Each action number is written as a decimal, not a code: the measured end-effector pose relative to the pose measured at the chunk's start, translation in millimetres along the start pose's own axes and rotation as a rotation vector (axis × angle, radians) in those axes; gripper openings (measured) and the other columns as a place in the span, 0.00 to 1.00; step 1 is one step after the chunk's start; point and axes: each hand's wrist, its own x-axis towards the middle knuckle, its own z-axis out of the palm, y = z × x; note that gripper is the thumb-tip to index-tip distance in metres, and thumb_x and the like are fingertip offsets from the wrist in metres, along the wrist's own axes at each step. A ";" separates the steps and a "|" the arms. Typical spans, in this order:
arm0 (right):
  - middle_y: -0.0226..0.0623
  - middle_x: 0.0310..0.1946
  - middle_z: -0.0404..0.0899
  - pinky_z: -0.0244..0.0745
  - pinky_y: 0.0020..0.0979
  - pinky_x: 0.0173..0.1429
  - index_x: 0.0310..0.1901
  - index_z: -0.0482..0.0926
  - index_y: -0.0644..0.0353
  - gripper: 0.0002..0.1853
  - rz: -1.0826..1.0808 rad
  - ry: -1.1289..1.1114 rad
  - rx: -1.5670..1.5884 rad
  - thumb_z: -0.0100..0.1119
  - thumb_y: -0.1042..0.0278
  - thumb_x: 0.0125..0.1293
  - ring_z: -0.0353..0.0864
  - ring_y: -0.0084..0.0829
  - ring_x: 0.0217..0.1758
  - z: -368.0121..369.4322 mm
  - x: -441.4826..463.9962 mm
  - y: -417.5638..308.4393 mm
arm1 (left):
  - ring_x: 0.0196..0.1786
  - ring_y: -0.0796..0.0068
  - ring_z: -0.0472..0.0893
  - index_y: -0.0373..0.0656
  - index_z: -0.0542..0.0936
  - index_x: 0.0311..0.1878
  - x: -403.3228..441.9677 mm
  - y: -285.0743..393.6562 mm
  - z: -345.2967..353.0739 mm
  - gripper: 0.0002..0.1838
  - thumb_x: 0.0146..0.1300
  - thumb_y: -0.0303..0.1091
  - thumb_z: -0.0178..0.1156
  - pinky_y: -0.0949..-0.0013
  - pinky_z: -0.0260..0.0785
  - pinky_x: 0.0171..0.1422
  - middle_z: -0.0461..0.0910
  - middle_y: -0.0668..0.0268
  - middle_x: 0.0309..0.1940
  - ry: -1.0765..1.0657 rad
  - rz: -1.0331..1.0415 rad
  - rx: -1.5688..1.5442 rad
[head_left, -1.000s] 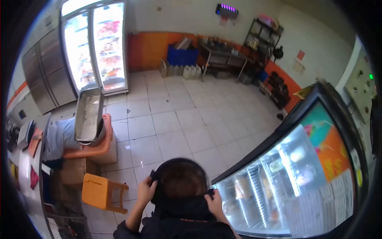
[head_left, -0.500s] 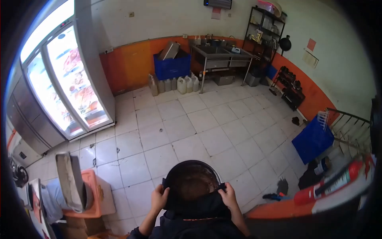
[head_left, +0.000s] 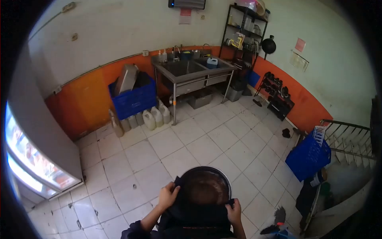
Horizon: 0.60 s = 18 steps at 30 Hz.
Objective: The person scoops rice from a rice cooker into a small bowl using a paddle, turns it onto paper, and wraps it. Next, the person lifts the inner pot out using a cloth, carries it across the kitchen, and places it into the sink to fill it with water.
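Observation:
Held in front of my body is a large round pot (head_left: 205,190), its inside dark with a brown, stained bottom. A black cloth (head_left: 181,205) lies bunched along its near side and reaches both rim edges. My left hand (head_left: 168,196) is closed on the cloth at the left rim. On the right rim, my right hand (head_left: 234,211) pinches another part of the cloth. How firmly the fingers bear on the rim beneath the cloth is hidden. The pot's outside and base are out of sight.
Ahead stands a steel double sink (head_left: 185,68), with a blue crate (head_left: 133,95) and several jugs (head_left: 149,119) to its left. A lit display fridge (head_left: 39,163) is on the left. Rightward are a shoe rack (head_left: 274,93), a blue crate (head_left: 308,157) and a stair railing (head_left: 346,129).
I have moved forward across the tiles, so the sink looks nearer and the fridge has slid left. The orange box and fire extinguisher have left the view. Both hands keep their hold.

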 end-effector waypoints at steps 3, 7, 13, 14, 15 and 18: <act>0.41 0.25 0.73 0.69 0.32 0.35 0.37 0.69 0.67 0.11 0.033 0.042 -0.046 0.55 0.73 0.53 0.74 0.33 0.30 27.0 141.3 15.7 | 0.25 0.48 0.74 0.37 0.72 0.27 146.7 -12.7 58.0 0.18 0.60 0.44 0.56 0.55 0.63 0.29 0.73 0.51 0.19 -0.069 -0.015 0.029; 0.52 0.27 0.76 0.71 0.40 0.40 0.37 0.69 0.69 0.13 -0.001 0.063 -0.370 0.55 0.69 0.53 0.78 0.50 0.34 77.5 343.4 -2.9 | 0.33 0.47 0.77 0.39 0.76 0.33 317.9 -59.4 130.1 0.18 0.60 0.48 0.53 0.53 0.68 0.37 0.77 0.49 0.26 -0.169 -0.080 0.076; 0.57 0.28 0.74 0.68 0.46 0.40 0.39 0.67 0.68 0.15 -0.163 0.014 -0.544 0.55 0.71 0.50 0.74 0.57 0.35 181.3 616.2 -80.9 | 0.42 0.51 0.77 0.42 0.77 0.33 549.7 -76.4 122.5 0.18 0.57 0.50 0.55 0.55 0.69 0.47 0.76 0.51 0.38 -0.397 -0.075 0.324; 0.57 0.28 0.74 0.68 0.46 0.39 0.39 0.67 0.69 0.15 -0.172 0.017 -0.638 0.55 0.71 0.51 0.74 0.57 0.35 196.5 659.7 -87.7 | 0.46 0.50 0.75 0.42 0.77 0.39 581.9 -84.3 117.9 0.17 0.56 0.46 0.56 0.55 0.69 0.49 0.74 0.50 0.41 -0.506 -0.068 0.322; 0.58 0.28 0.74 0.68 0.46 0.39 0.40 0.67 0.69 0.15 -0.179 0.019 -0.728 0.55 0.71 0.51 0.74 0.57 0.34 211.9 701.8 -92.5 | 0.45 0.55 0.76 0.42 0.76 0.36 612.6 -97.2 124.5 0.15 0.53 0.44 0.60 0.57 0.69 0.50 0.75 0.53 0.40 -0.519 -0.042 0.314; 0.60 0.34 0.74 0.69 0.48 0.43 0.43 0.66 0.70 0.15 -0.137 -0.048 -0.718 0.52 0.71 0.55 0.74 0.59 0.39 257.4 834.9 -109.8 | 0.49 0.59 0.77 0.39 0.73 0.48 714.1 -138.0 165.0 0.19 0.56 0.40 0.56 0.60 0.69 0.53 0.75 0.52 0.46 -0.689 -0.043 -0.146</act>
